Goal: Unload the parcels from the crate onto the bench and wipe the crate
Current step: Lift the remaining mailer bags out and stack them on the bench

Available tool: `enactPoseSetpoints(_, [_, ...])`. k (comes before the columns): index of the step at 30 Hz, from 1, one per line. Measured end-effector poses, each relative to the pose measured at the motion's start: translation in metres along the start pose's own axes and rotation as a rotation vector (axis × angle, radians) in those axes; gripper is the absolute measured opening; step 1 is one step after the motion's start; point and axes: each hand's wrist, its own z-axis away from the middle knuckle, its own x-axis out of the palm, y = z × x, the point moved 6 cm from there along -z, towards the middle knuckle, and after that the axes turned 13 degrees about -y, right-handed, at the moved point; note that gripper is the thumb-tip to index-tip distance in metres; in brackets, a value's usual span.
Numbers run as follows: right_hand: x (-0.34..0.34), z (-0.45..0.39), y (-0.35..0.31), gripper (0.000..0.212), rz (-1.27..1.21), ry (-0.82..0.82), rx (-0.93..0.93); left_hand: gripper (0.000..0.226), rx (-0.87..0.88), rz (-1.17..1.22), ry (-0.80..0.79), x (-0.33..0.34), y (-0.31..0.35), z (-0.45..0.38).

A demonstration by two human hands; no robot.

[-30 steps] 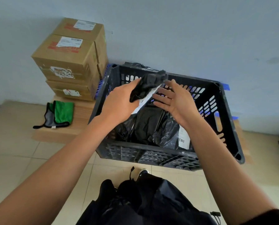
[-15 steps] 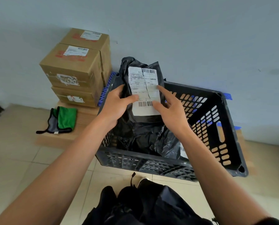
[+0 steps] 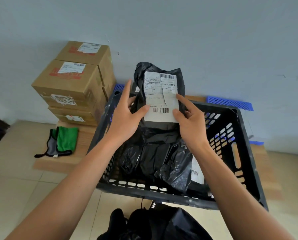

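Both hands pinch one parcel (image 3: 159, 94) upright above crate (image 3: 245, 153), left hand (image 3: 125, 116) and right hand (image 3: 190, 122) at label edges; best carry it clear of the rim to bench (image 3: 63, 161) beside boxes (image 3: 72, 84), soft bag supported underneath.

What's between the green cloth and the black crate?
Nothing: in the head view, only bare wooden bench separates the green cloth from the crate.

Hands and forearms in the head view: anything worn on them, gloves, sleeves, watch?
No gloves. The left hand and right hand are bare, with no rings or watch visible. Both forearms are uncovered right down to the frame's bottom edge; no sleeve shows.
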Motion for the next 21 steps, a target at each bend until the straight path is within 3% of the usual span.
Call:
enactPoseSetpoints(3, [-0.014, -0.017, -0.004, 0.043, 0.008, -0.005, 0.001, 0.072, 0.104, -0.147, -0.07, 0.01, 0.017, -0.011])
enactPoseSetpoints(6, [-0.026, -0.038, -0.012, 0.041, 0.08, -0.018, -0.019, 0.053, 0.092, -0.205, -0.09, 0.014, 0.024, -0.027])
enactPoseSetpoints(21, [-0.036, -0.138, -0.031, 0.048, 0.309, -0.119, 0.034, 0.056, -0.002, -0.332, -0.11, -0.015, 0.029, -0.135])
